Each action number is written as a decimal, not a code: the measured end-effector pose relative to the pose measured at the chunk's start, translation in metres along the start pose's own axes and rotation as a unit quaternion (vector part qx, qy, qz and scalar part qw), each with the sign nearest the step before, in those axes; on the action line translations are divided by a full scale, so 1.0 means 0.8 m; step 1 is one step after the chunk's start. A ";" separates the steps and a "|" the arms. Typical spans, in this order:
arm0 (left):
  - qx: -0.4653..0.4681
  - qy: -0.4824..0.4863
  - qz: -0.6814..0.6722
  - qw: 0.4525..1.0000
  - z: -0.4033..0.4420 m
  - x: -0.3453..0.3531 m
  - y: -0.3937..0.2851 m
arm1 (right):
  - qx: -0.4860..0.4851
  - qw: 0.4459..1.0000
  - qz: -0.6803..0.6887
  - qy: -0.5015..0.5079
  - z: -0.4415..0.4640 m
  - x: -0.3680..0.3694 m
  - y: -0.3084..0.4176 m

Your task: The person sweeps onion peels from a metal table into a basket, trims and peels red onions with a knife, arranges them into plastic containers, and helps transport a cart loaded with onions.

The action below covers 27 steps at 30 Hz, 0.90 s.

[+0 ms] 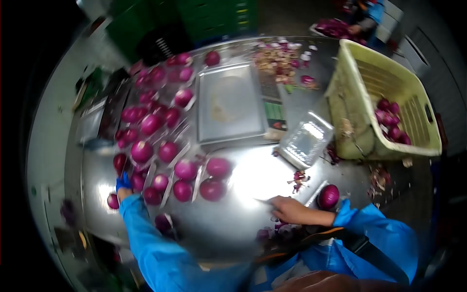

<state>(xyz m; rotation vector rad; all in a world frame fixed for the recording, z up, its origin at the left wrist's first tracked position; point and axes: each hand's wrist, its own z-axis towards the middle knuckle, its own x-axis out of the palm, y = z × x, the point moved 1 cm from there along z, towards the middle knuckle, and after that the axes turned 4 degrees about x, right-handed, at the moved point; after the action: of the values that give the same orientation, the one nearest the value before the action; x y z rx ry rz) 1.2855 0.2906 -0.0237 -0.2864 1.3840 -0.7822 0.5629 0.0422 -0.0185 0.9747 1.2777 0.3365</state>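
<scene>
My right hand (291, 210) is closed around a small knife (263, 200) whose blurred blade points left over the steel table (243, 228). At the far left, my left hand (124, 184), in a blue glove, reaches to a dark red onion (119, 162) at its fingertips. Blur and the small size hide whether the fingers grip it. Peeled red onions (184, 190) sit in rows in clear plastic trays beside that hand. One onion (113, 201) lies just below the left hand. Another onion (328, 196) rests in a clear tray right of my right hand.
A yellow crate (340, 92) with several onions stands at the right. A metal tray (228, 138) lies at the back, with stacked clear plastic trays (307, 138) beside it. Onion peelings (277, 58) are scattered there. A co-worker's hand (354, 29) is at the far right.
</scene>
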 end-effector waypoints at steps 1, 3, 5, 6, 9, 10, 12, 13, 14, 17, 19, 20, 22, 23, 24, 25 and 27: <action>0.000 -0.016 -0.008 1.000 -0.002 -0.001 -0.006 | -0.038 0.999 0.023 -0.022 -0.001 0.024 -0.013; 0.002 -0.048 -0.025 0.999 -0.015 -0.007 -0.024 | -0.026 0.999 -0.009 0.021 0.003 0.032 0.004; 0.005 -0.094 -0.052 0.994 -0.036 -0.015 -0.046 | -0.058 0.998 -0.009 -0.003 -0.001 0.060 -0.013; 0.007 -0.118 -0.068 0.991 -0.048 -0.017 -0.060 | -0.078 0.996 -0.024 -0.024 -0.006 0.069 -0.017; 0.028 -0.205 -0.130 0.970 -0.106 -0.025 -0.109 | -0.101 0.993 -0.055 -0.018 -0.026 0.052 -0.006; 0.040 -0.231 -0.156 0.959 -0.132 -0.024 -0.129 | -0.115 0.991 -0.061 -0.030 -0.043 0.037 0.001; 0.089 -0.254 -0.209 0.940 -0.195 -0.020 -0.194 | -0.156 0.982 -0.076 -0.080 -0.081 -0.007 0.019; 0.117 -0.246 -0.237 0.933 -0.232 -0.014 -0.230 | -0.183 0.972 -0.087 -0.117 -0.105 -0.035 0.027; 0.154 -0.219 -0.265 0.926 -0.273 -0.004 -0.270 | -0.145 0.981 -0.089 -0.089 -0.131 -0.059 0.032; 0.263 -0.066 -0.322 0.907 -0.433 0.013 -0.414 | -0.061 0.990 -0.125 -0.021 -0.228 -0.122 0.036; 0.359 0.049 -0.335 0.870 -0.562 0.022 -0.522 | -0.037 0.979 -0.168 -0.109 -0.303 -0.128 0.003; 0.416 0.103 -0.344 0.835 -0.626 0.029 -0.571 | -0.027 0.974 -0.170 -0.145 -0.339 -0.137 -0.013; 0.503 0.190 -0.354 0.766 -0.746 0.037 -0.661 | -0.018 0.959 -0.145 -0.244 -0.411 -0.154 -0.046; 0.560 0.183 -0.345 0.730 -0.793 0.043 -0.707 | -0.021 0.945 -0.118 -0.306 -0.449 -0.166 -0.061; 0.613 0.175 -0.336 0.693 -0.840 0.049 -0.754 | 0.016 0.943 -0.109 -0.314 -0.490 -0.183 -0.072; 0.638 0.171 -0.298 0.689 -0.879 0.055 -0.799 | 0.052 0.940 -0.098 -0.322 -0.531 -0.201 -0.081; 0.696 0.130 -0.225 0.669 -0.937 0.079 -0.884 | 0.122 0.928 -0.068 -0.345 -0.605 -0.219 -0.110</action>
<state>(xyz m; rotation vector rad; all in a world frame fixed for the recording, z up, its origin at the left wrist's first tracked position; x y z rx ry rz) 0.3459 -0.0687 0.2094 0.7651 0.5879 -2.1249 0.0450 0.0733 0.0401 1.0766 0.7367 -0.2726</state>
